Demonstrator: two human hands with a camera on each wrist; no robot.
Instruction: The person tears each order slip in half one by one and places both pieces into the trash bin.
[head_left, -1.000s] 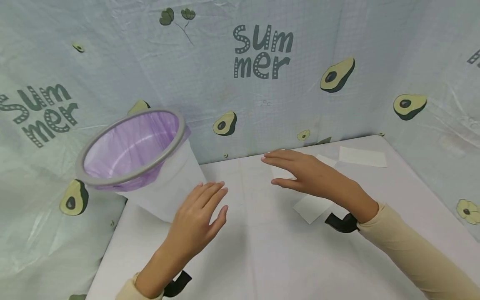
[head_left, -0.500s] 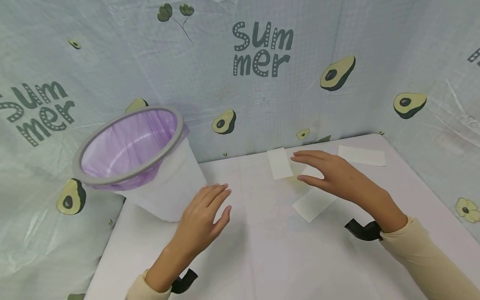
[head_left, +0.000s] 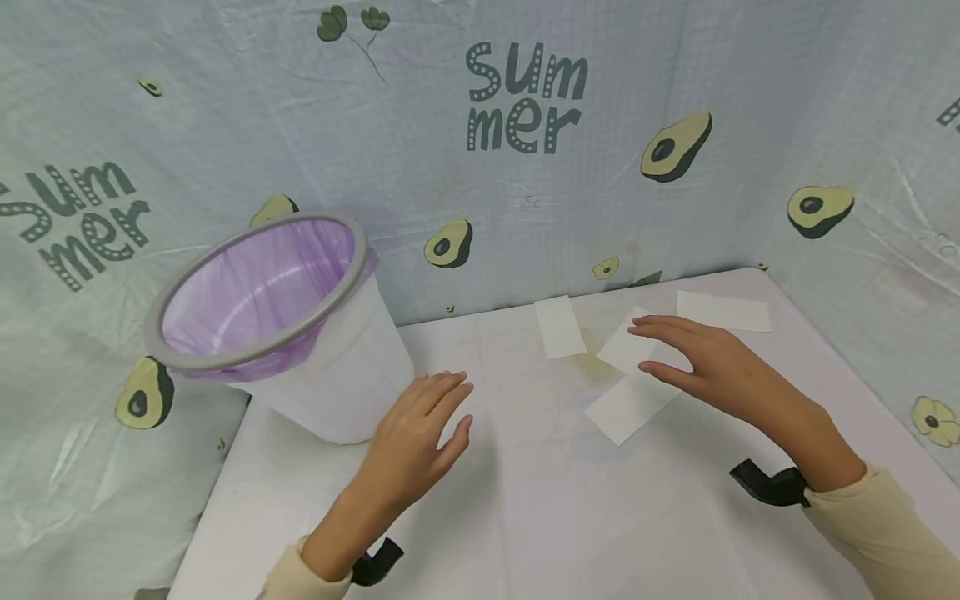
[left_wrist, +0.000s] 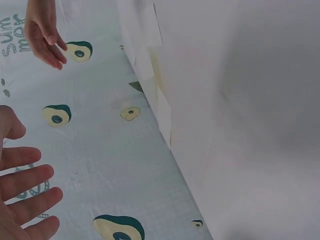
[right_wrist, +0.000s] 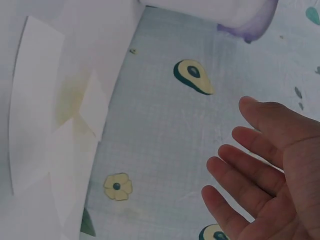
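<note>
Several white paper pieces lie at the back right of the table: one upright slip [head_left: 560, 327], a middle piece [head_left: 624, 343], a nearer one [head_left: 630, 408] and a far one [head_left: 723, 311]. My right hand [head_left: 712, 367] hovers over the middle and nearer pieces, fingers extended, nothing in it. To the left, my left hand [head_left: 412, 437] is held above the table beside the bin, fingers relaxed and thumb apart, also holding nothing. The white bin [head_left: 352, 375] has a grey rim and a purple liner [head_left: 262, 283]. In the right wrist view, the right palm [right_wrist: 305, 175] shows bare.
The white table [head_left: 540, 517] backs onto a pale cloth [head_left: 540, 217] printed with avocados and lettering. A faint yellowish stain [head_left: 595, 367] marks the surface between the paper pieces. Black wrist mounts [head_left: 772, 483] hang below both wrists.
My right hand has moved right, away from the upright slip, uncovering it and more of the stain. The left hand has shifted slightly right. The papers and bin stay in place.
</note>
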